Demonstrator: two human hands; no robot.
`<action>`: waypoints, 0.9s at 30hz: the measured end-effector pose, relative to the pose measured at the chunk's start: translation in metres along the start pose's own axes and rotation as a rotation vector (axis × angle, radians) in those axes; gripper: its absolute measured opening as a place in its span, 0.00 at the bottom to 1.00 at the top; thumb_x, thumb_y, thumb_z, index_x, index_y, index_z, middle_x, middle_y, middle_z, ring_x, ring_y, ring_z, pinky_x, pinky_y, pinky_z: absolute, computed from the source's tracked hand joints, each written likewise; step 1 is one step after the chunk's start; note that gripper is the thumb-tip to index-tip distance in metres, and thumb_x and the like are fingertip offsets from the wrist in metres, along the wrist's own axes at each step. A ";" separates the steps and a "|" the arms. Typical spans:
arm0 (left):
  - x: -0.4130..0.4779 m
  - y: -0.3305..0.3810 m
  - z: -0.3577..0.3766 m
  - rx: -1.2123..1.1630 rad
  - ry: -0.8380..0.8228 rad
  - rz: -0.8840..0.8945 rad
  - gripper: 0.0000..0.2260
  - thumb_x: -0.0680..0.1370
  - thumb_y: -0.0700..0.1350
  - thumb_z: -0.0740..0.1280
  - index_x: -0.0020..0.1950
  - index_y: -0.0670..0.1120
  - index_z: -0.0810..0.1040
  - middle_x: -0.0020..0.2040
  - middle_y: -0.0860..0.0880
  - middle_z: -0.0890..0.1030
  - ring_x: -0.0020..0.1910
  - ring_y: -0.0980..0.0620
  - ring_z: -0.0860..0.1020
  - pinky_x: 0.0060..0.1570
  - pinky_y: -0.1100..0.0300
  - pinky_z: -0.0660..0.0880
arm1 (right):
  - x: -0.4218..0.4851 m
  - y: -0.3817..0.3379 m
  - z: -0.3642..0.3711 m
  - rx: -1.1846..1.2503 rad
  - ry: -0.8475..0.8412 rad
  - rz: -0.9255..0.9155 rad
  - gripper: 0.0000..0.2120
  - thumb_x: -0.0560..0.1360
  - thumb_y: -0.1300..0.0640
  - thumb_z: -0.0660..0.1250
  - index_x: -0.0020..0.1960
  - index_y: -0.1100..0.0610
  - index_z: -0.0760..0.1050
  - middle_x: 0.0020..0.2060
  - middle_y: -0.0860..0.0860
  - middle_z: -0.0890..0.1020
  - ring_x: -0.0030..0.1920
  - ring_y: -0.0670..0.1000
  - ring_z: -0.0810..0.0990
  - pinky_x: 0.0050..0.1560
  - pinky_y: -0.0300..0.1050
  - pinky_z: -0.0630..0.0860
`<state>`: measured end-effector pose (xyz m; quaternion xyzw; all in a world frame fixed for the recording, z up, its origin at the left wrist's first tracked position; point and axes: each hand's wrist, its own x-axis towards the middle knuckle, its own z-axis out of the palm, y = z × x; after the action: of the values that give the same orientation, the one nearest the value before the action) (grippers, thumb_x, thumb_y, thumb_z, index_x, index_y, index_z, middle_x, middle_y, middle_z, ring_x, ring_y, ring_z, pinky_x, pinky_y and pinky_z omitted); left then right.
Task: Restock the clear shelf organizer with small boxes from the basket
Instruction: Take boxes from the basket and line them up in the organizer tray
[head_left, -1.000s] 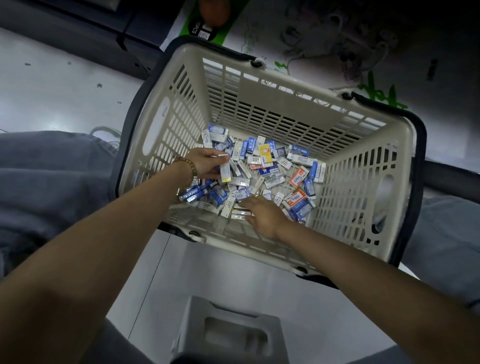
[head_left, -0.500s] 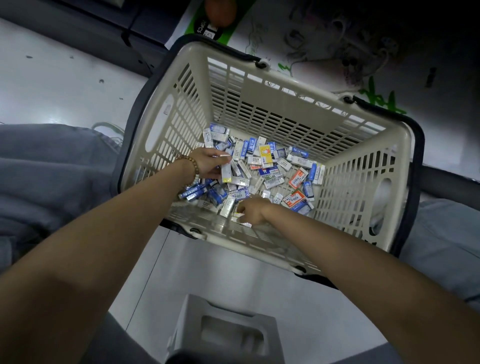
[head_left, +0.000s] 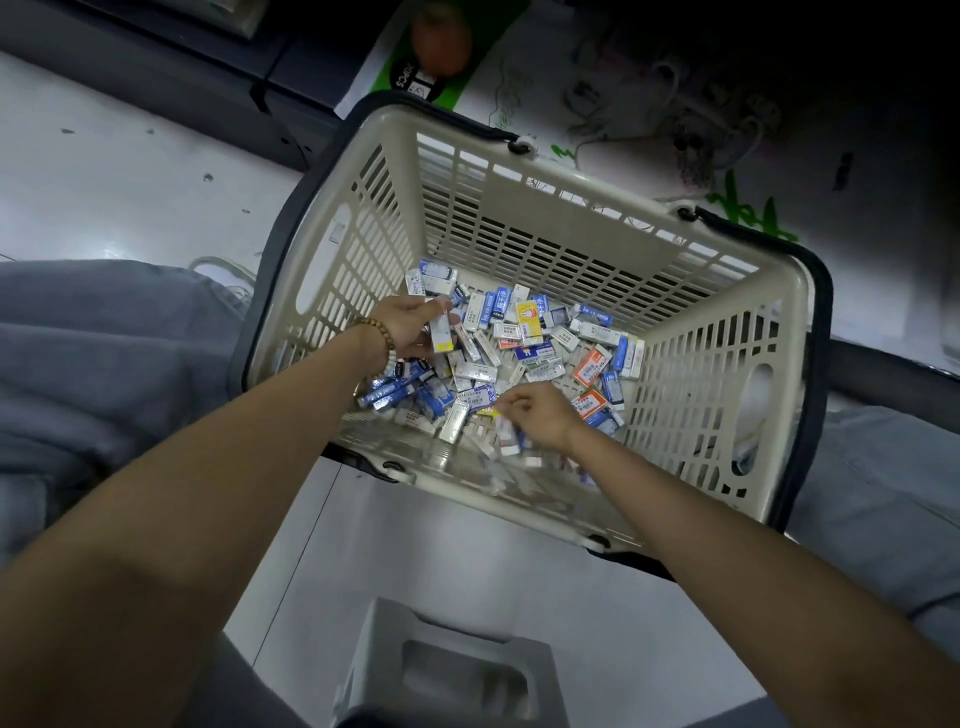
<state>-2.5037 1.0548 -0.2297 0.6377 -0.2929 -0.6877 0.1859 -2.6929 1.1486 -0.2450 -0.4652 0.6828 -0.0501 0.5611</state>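
Left hand (head_left: 410, 325): grips a box (head_left: 440, 332).
Right hand (head_left: 535, 415): fingers curled beside purple box (head_left: 480, 397); hold unclear.
Basket (head_left: 597, 192): boxes (head_left: 540, 348) heaped inside, both hands among them.

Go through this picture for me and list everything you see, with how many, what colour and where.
Basket: one, cream with dark handles, on the floor between the knees.
Small boxes: too many to count, mostly blue and white, some orange and yellow, loose in the basket.
Grey plastic block: one, on the floor at the bottom edge.
Printed sheet: one, white with green marks, beyond the basket.
Trousers: grey, a knee on either side of the basket.
Bead bracelet: one, brown and pale, on the left wrist.
Left hand: holds a white box with a yellow end, inside the basket.
Right hand: fingers curled at a purplish box; grip unclear.
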 end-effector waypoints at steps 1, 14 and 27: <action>-0.002 0.001 0.001 -0.034 0.001 0.005 0.09 0.79 0.45 0.62 0.54 0.43 0.78 0.56 0.44 0.81 0.45 0.48 0.81 0.42 0.54 0.81 | -0.002 -0.001 -0.006 0.096 0.061 -0.013 0.11 0.78 0.60 0.64 0.57 0.64 0.78 0.53 0.59 0.82 0.45 0.55 0.81 0.47 0.46 0.79; -0.024 0.016 0.014 -0.003 -0.205 0.027 0.16 0.73 0.57 0.66 0.51 0.47 0.79 0.53 0.46 0.82 0.49 0.51 0.82 0.46 0.60 0.79 | -0.009 -0.065 -0.024 1.150 0.130 0.016 0.11 0.77 0.64 0.64 0.58 0.61 0.74 0.54 0.55 0.80 0.53 0.52 0.81 0.51 0.39 0.78; -0.045 0.081 -0.049 -0.123 -0.036 0.402 0.09 0.80 0.49 0.60 0.48 0.45 0.76 0.46 0.50 0.84 0.47 0.54 0.82 0.47 0.59 0.78 | 0.039 -0.059 0.039 0.095 -0.139 -0.002 0.26 0.78 0.58 0.64 0.74 0.58 0.61 0.72 0.54 0.66 0.69 0.52 0.68 0.61 0.36 0.65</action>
<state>-2.4601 1.0136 -0.1439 0.5415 -0.3751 -0.6647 0.3525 -2.6245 1.1064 -0.2523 -0.4411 0.6386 -0.0509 0.6286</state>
